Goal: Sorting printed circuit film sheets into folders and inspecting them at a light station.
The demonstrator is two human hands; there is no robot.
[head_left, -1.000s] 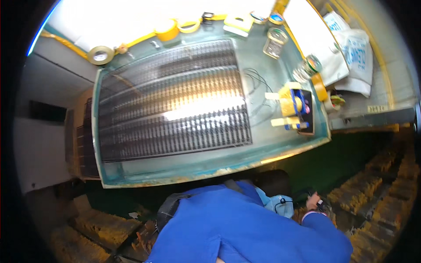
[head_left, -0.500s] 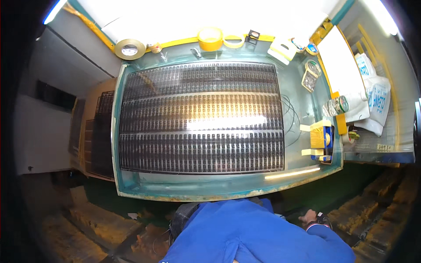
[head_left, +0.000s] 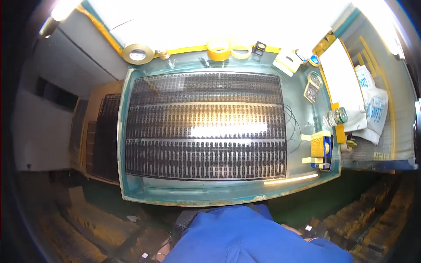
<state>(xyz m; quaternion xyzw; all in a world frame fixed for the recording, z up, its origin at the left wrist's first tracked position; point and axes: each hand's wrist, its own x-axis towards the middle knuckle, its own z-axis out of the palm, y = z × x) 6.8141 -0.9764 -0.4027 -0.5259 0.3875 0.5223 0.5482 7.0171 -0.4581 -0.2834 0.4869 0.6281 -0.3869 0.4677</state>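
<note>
Standing at the surface: a person in a blue long-sleeved garment (head_left: 258, 241), at the near edge of a teal-framed, glossy surface (head_left: 184, 191).
Dark patterned sheet: a large, flat, rectangular sheet (head_left: 206, 126) with rows of small repeating shapes lies on the surface, a bright reflection across its middle.
Left hand: the left hand (head_left: 163, 253) is low beside the garment, well apart from the sheet; its fingers are hidden, so whether it is wide, narrow or holding anything cannot be told.
Right hand: the right hand (head_left: 291, 229) is partly covered by the garment, below the near edge; its grip cannot be told either.
Right end: a blue-and-yellow holder with pale yellow strips (head_left: 317, 147) sits beside the sheet.
Far edge: a wide yellow tape roll (head_left: 218, 54) stands beyond the sheet, left of a small black folding stand (head_left: 259, 48).
</note>
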